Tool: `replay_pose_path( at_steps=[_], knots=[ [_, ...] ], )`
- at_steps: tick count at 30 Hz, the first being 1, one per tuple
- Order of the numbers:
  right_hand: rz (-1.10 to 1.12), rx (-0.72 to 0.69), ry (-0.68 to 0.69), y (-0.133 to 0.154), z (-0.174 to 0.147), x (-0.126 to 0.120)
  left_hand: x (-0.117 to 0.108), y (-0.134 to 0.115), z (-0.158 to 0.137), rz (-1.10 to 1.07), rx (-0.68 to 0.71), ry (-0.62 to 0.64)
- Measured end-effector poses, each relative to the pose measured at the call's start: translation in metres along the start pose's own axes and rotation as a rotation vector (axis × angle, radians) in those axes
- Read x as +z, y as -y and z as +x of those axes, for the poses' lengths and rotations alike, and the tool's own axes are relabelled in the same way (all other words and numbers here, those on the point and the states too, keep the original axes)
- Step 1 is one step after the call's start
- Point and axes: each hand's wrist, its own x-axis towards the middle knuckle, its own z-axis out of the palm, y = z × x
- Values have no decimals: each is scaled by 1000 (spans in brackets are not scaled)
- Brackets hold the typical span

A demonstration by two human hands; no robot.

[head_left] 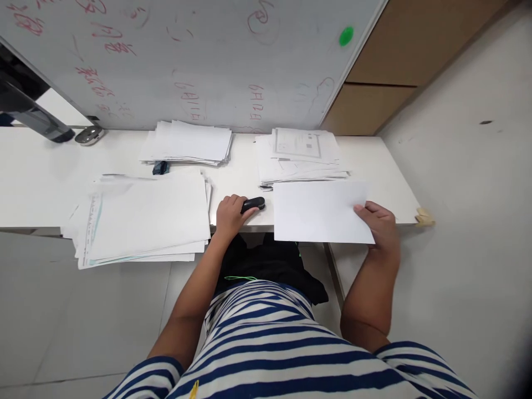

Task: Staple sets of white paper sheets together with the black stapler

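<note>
My left hand [230, 216] is closed around a black stapler [254, 204] that rests on the white desk near its front edge. In my right hand [379, 224] is a white sheet of paper [320, 213], pinched at its right side with the thumb on top. Whether it is one sheet or several I cannot tell. The paper lies level over the desk's front edge, just right of the stapler and apart from it. Behind it sits a stack of printed papers [305, 145]. To the left of my left hand, a large stack of papers [145, 216] overhangs the edge.
Another paper stack [191, 143] is at the back, with a small dark blue object [160, 167] before it. A computer mouse [89, 135] lies at the far left. A whiteboard [216, 61] with red writing rises behind the desk [33, 177]; a wall [465, 194] stands right.
</note>
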Motion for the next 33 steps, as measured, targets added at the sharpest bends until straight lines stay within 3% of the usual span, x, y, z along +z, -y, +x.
replay_pose_path(
  at_steps=[4, 13, 19, 23, 28, 31, 33],
  knots=[
    [-18, 36, 21, -9, -8, 4, 1, 0, -1, -23, -9, 1],
    [84, 130, 90, -28, -12, 47, -6, -1, -1, -25, -22, 91],
    [52, 50, 215, -14, -9, 98, -2, 1, 0, -32, -47, 159],
    [88, -47, 340, 9, 5, 162, 0, 0, -1, -97, -69, 109],
    [127, -83, 477, 23, 65, 280, -5, -3, -4, -23, -5, 91],
    [-6, -67, 487, 22, 97, 354, -5, -4, -5, 20, 11, 87],
    [-194, -160, 461, 19, 111, 390, -5, -5, -6, 32, 4, 93]
  ],
)
